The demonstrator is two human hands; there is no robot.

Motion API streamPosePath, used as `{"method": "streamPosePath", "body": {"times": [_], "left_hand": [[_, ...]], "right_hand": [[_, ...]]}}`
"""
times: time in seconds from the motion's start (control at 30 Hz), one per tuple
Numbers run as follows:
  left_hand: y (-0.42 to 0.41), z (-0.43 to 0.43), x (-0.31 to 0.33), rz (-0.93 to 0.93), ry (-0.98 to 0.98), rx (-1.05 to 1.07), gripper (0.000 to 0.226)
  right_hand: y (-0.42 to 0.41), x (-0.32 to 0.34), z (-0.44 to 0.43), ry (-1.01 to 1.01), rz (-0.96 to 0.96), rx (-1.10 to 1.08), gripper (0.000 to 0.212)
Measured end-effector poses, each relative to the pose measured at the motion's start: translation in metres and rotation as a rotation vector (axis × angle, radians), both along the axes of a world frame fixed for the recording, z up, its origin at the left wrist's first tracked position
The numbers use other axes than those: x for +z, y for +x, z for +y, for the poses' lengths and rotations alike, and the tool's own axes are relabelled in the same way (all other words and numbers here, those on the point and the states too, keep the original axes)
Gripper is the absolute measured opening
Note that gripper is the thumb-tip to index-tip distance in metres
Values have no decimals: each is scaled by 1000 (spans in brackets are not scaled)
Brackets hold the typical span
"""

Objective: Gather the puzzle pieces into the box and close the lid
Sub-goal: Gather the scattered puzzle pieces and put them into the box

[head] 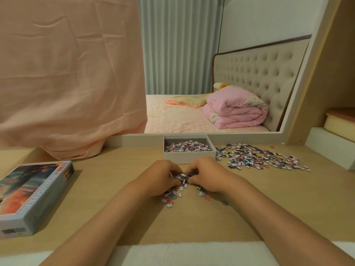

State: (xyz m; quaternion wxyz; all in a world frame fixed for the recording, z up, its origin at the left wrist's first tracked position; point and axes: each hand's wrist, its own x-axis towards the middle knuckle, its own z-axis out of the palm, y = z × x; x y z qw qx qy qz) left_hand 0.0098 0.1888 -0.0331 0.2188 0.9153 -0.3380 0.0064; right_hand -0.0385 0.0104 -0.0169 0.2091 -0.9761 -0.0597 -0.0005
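Note:
A white open box point(189, 157) stands at the back of the wooden desk with several small puzzle pieces inside. Just in front of it, my left hand point(159, 177) and my right hand point(206, 175) are curled toward each other around a small heap of puzzle pieces point(182, 178), gripping it from both sides. A few loose pieces point(172, 197) lie under and behind the hands. A larger spread of pieces point(257, 157) covers the desk to the right of the box. The printed box lid point(32, 194) lies at the left, picture side up.
A big mirror point(211, 73) stands along the back of the desk, partly draped with a peach cloth point(67, 77) at the left. White stepped shelves point(332, 146) rise at the right. The desk's near edge meets a white strip point(192, 254).

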Motion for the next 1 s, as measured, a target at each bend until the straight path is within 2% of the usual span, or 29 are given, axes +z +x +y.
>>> {"method": "streamPosePath", "body": {"times": [0.2, 0.5, 0.67, 0.8, 0.93, 1.0], "left_hand": [[12, -3, 4, 105, -137, 27, 22], [67, -20, 40, 64, -429, 88, 15], [86, -24, 27, -23, -390, 114, 25], [88, -23, 14, -106, -274, 89, 32], [89, -19, 11, -181, -235, 110, 23], [89, -19, 10, -225, -146, 112, 24]], "right_hand": [[7, 3, -5, 217, 9, -34, 14], [60, 32, -11, 387, -231, -130, 13], [83, 22, -12, 277, -308, -156, 19], [87, 8, -14, 164, -231, -143, 29], [84, 6, -16, 126, -277, -146, 23], [84, 6, -16, 120, -307, -171, 21]]}}
